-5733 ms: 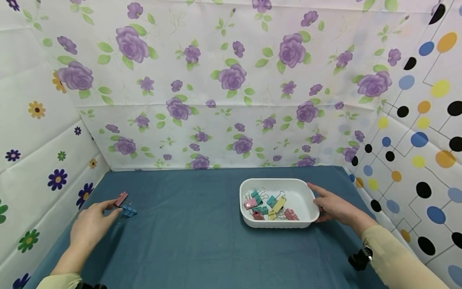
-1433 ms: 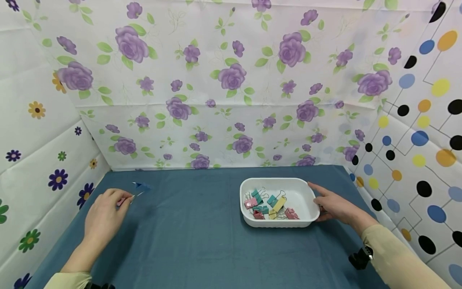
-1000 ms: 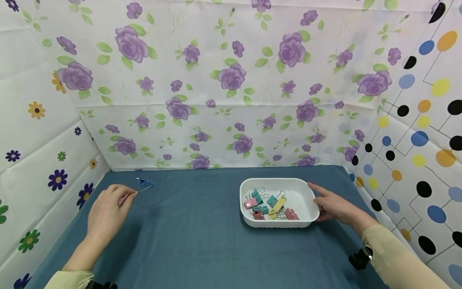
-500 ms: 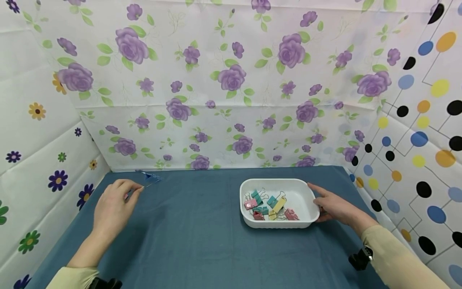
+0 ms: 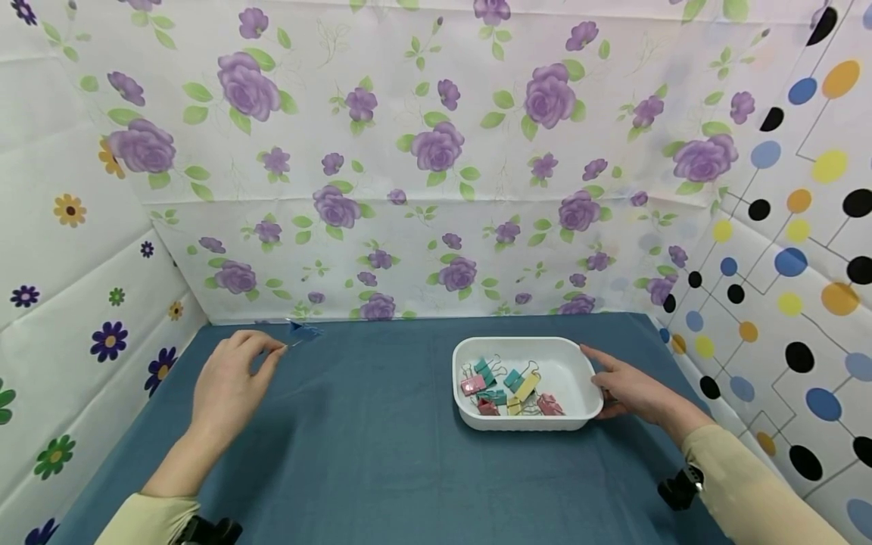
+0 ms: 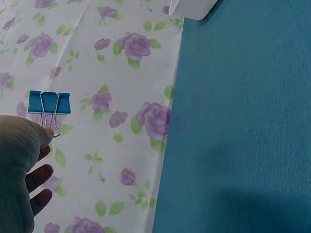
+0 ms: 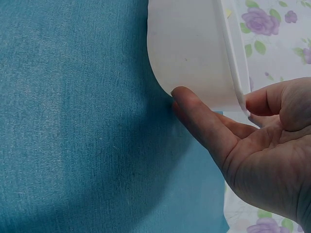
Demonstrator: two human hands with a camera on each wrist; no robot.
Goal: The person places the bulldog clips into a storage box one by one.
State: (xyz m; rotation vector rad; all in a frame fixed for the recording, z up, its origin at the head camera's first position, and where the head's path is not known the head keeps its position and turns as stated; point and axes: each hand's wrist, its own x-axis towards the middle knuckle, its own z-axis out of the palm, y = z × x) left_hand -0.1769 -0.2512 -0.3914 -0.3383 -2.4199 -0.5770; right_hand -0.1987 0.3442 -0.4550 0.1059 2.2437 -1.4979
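Observation:
My left hand point(image 5: 228, 382) is raised over the far left of the blue cloth. Its thumb and forefinger pinch the wire handles of a blue binder clip point(image 6: 48, 102), whose body sticks out past the fingertips. In the left wrist view the other fingers point(image 6: 40, 178) hang loosely bent. My right hand point(image 5: 636, 390) grips the right end of a white tray point(image 5: 575, 378), its forefinger on the back corner of the rim and its thumb point(image 7: 194, 109) against the outer wall. Pink, teal and yellow binder clips lie toward the tray's left side, among them a yellow clip point(image 5: 527, 386).
Blue cloth point(image 5: 381, 454) covers the table under both hands. A flowered curtain point(image 5: 409, 250) rises along the back edge, and patterned sheets enclose the left and right sides. A black device is strapped to each wrist.
My left hand has moved right and toward the back with the blue binder clip. A pink clip seen earlier in that hand no longer shows. The right hand and tray have stayed put.

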